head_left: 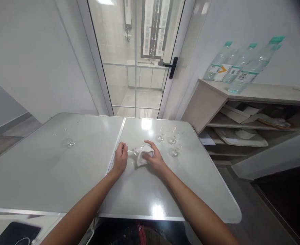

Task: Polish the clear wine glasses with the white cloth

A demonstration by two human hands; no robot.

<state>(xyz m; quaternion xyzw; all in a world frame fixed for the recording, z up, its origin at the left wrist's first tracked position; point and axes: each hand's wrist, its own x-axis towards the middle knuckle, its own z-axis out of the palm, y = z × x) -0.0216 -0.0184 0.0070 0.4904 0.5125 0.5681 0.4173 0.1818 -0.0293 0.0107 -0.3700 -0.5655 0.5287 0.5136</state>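
Observation:
My left hand (120, 158) is closed around the foot and stem of a clear wine glass (134, 150) held on its side above the white table (63, 170). My right hand (153, 157) grips a white cloth (142, 153) wrapped round the glass's bowl, which the cloth mostly hides. Three more clear stemmed glasses (171, 141) stand upright just right of my right hand. Another glass (69, 139) stands alone on the left part of the table.
A glass door (137, 58) with a black handle (173, 66) stands behind the table. To the right, a wooden shelf unit (262, 95) carries several water bottles (239, 66) on top and papers inside. A dark object (14, 233) lies at the lower left.

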